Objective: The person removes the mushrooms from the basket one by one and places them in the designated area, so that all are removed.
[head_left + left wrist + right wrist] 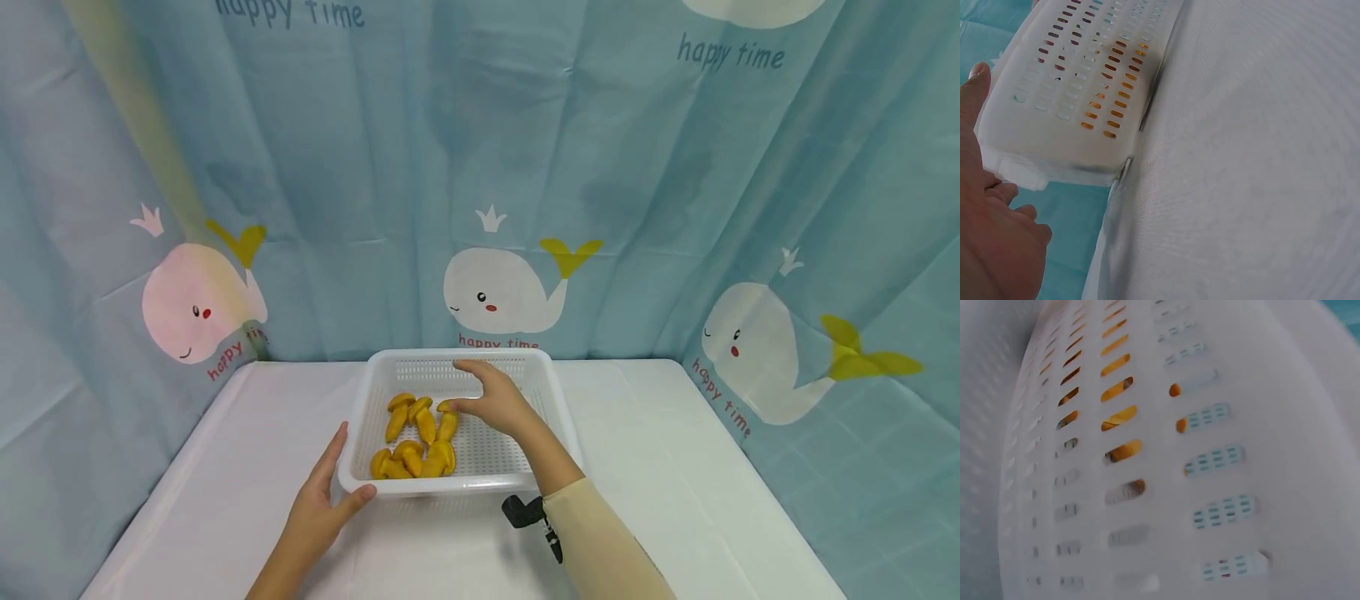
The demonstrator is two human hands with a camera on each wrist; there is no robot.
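Note:
A white perforated plastic basket (495,482) holds several yellow-brown toy-like mushrooms (426,423) in two groups on its left side. My left hand (318,504) is at the basket's front left corner, thumb at the front rim and straight fingers along the left side. In the left wrist view, my left hand (1004,237) is beside the basket's wall (1041,140). Over the basket is my right hand (498,404), thumb and fingers spread wide apart. Its thumb overlaps the top of the rear right mushroom (447,425); contact cannot be told. Through the right wrist view's slots, orange-yellow pieces (1119,417) show.
A white-covered table (660,467) extends on both sides of the basket. Behind and beside it hangs a blue curtain (360,192) printed with whales. Under the right wrist, a black camera mount (525,511) juts out near the basket's front.

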